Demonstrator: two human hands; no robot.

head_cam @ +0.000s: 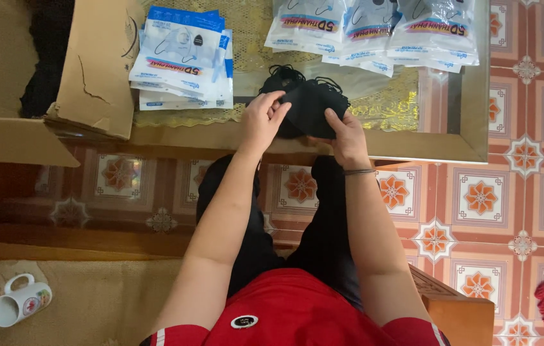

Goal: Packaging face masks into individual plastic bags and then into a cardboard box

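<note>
Head: black masks (310, 106) pinched between left hand (260, 122), right hand (347, 136) grip.

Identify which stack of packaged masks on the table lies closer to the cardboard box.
It is the blue-and-white stack of packets, on the left side of the table, right beside the cardboard box. The other packets lie fanned out, farther right along the top edge.

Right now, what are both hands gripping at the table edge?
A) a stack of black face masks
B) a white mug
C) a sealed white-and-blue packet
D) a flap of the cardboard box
A: the left hand and the right hand both close on the stack of black face masks over the table; the white mug lies far away, and the packets and cardboard box are untouched.
</note>
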